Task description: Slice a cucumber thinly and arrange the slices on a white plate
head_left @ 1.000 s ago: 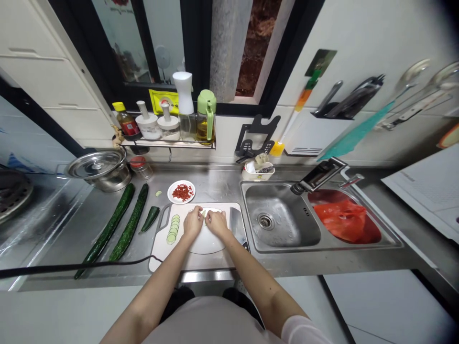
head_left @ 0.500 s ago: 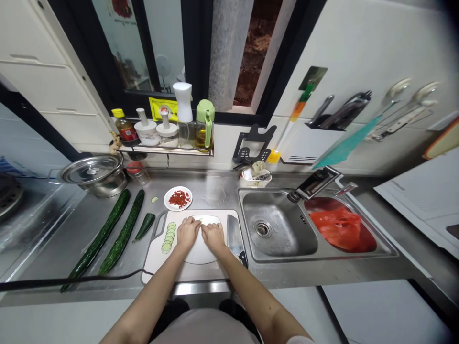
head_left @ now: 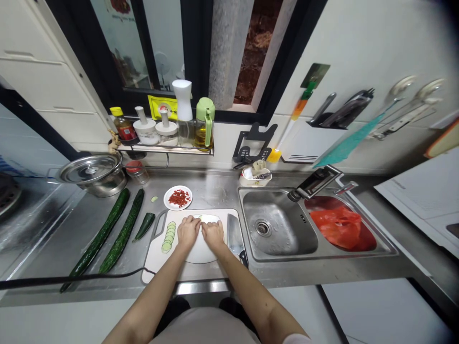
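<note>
Over the far part of a white plate (head_left: 201, 248), my left hand (head_left: 189, 231) and my right hand (head_left: 213, 234) bring their fingertips close together, both closed. A pale green bit of cucumber slice shows at the fingertips, mostly hidden by them. The plate rests on a white cutting board (head_left: 152, 258). On the board's left side lies a row of overlapping cucumber slices (head_left: 168, 237), beside my left hand. A cleaver (head_left: 234, 234) lies flat along the board's right side, near my right hand, its black handle toward me.
A small dish of red berries (head_left: 179, 198) stands behind the board. To the left lie a cut cucumber piece (head_left: 145, 226), two long cucumbers (head_left: 124, 231) and a lidded pot (head_left: 93, 174). On the right is a sink (head_left: 279, 224) with a red bag (head_left: 337, 227). A black cable (head_left: 71, 279) crosses the left front.
Both hands stay at the far part of the plate, with only a very slight shift of the fingers. The view has moved a little; nothing else visibly differs.
</note>
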A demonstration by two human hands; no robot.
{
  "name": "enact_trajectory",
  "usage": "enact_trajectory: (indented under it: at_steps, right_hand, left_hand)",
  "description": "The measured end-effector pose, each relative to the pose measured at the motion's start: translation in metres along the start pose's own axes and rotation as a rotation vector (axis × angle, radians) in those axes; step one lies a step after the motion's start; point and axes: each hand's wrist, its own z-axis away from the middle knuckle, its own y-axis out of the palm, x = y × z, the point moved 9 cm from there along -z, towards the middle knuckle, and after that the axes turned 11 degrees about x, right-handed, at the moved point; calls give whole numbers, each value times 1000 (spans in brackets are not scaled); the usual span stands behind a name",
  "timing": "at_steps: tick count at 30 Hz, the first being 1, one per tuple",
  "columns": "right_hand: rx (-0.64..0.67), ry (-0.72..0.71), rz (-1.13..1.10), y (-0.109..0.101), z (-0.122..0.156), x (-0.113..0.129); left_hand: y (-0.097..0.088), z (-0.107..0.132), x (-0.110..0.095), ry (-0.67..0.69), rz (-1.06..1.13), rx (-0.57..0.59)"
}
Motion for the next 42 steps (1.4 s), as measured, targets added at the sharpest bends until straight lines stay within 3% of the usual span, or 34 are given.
enact_trajectory:
  at_steps: [42]
  right_hand:
    - [25,20,52,4,-5,0]
  left_hand:
    - [2,0,2,-43,-2,-14]
